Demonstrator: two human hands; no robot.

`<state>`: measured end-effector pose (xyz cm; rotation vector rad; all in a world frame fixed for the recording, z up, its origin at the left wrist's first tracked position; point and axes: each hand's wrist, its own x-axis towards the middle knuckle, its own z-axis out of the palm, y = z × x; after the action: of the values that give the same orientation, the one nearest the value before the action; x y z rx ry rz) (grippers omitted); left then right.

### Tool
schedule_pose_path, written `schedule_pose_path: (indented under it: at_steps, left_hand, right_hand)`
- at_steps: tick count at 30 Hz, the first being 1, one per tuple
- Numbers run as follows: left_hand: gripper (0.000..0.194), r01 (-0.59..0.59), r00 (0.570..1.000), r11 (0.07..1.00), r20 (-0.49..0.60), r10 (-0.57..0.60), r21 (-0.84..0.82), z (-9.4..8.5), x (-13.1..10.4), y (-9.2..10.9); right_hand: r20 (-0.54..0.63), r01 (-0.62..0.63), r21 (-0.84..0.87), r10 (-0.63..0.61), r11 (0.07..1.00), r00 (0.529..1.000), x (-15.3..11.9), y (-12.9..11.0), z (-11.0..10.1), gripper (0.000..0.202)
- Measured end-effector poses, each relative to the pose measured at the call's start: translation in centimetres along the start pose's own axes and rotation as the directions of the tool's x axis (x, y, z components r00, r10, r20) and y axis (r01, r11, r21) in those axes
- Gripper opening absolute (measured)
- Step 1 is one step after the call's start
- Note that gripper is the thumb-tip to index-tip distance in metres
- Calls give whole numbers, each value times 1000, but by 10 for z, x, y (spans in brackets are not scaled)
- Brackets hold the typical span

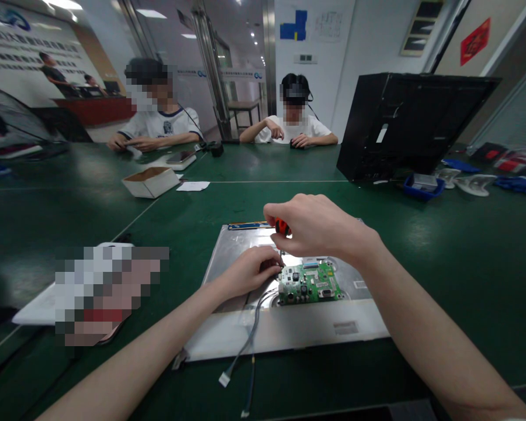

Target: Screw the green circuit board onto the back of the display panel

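A screwdriver with a red and black handle [282, 227] is gripped in my right hand [322, 225], its shaft pointing down at the upper left corner of a green circuit board [309, 282]. My left hand [251, 270] is closed beside that same corner, fingertips pinched near the screwdriver's tip; whatever they hold is too small to make out. The board lies on the metal back of a flat display panel [228, 251]. From the board's left side, thin grey cables [255, 327] run down over the panel's white lower strip to a white connector [224, 379].
A black monitor housing [403, 126] stands at the back right, near a blue tray [424, 186]. An open cardboard box [151, 182] and a paper slip [193, 186] lie back left. A partly blurred phone-like item [114, 292] is left of my arm. Two people sit across the green table [245, 202].
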<state>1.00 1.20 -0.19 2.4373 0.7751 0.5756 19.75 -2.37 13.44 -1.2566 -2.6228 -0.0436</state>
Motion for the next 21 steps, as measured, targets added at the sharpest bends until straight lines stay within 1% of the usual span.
schedule_pose_path:
  at_steps: [3, 5, 7, 10, 12, 15, 17, 19, 21]
  left_hand:
    - [6, 0, 1000, 1000, 10, 0, 2, -2, 0, 2]
    - [6, -3, 1000, 1000, 14, 3, 6, -2, 0, 2]
    - [6, -5, 1000, 1000, 9, 5, 4, -1, 0, 1]
    - [6, -9, 1000, 1000, 0, 9, -1, 1, 0, -3]
    - [6, -10, 1000, 1000, -5, 10, 5, 2, -1, -4]
    - [6, -9, 1000, 1000, 0, 9, 17, 1, -1, -3]
    - [5, -13, 1000, 1000, 2, 13, 18, 1, -1, -2]
    - [5, -14, 1000, 1000, 0, 14, 10, 1, -1, -2]
    - [4, -14, 1000, 1000, -1, 14, -4, 1, -1, -3]
  right_hand:
    - [-8, -54, -12, 54, 998, 999, 1, 0, 1, 25]
    - [-16, -70, -35, 70, 997, 997, 1, 0, 1, 21]
    - [-11, -47, -30, 47, 998, 999, 1, 0, 1, 14]
    - [8, -1, 4, 1, 1000, 1000, 0, 0, 0, 21]
    - [7, -4, 0, 4, 1000, 1000, 1, 0, 0, 21]
    - [1, -60, -31, 60, 998, 998, 2, -1, 1, 24]
    - [8, -81, -42, 81, 996, 997, 2, -1, 1, 21]
    - [14, -62, -36, 63, 997, 998, 1, 0, 1, 16]
    - [18, -20, -14, 20, 1000, 1000, 0, 0, 0, 20]
